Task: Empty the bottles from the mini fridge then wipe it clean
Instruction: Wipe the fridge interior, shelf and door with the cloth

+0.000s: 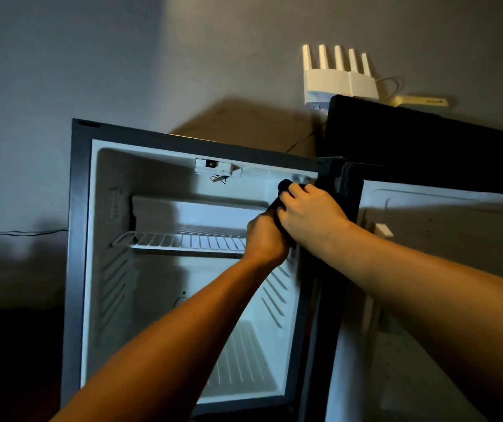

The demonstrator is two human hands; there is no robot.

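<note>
Standing open against a grey wall (91, 56): one mini fridge (75, 239), dark casing, white interior, no bottles visible inside.

Door (427, 269): swung fully to the right, white inner liner facing the room, dark outer edge at the hinge side.

Interior fittings: one white wire shelf (183, 240) at mid height, level; a second wire rack (244, 354) lying on the floor of the cabinet; ribbed shelf guides moulded into both side walls; a small white switch housing (213, 168) fixed to the ceiling of the cabinet, a thin wire loop hanging just below it.

Dark cloth (285, 187): bunched, at the upper right corner of the cabinet, against the inner wall close to the hinge.

Right hand (311, 214): fingers curled over the top of the cloth, clasping it and bearing on the corner.

Left hand (267, 239): directly below and touching the right, fingers closed round the lower end of the same cloth. Both forearms bare, reaching up from the lower edge of view.

On top of the fridge, behind the door: a white router (340, 83) with five upright antennas, a pale cable looping to its right, beside a flat cream-coloured item whose nature cannot be told.

Far left: dim, a thin cable (15, 232) running along the wall; green shapes at the edge too dark to identify.
</note>
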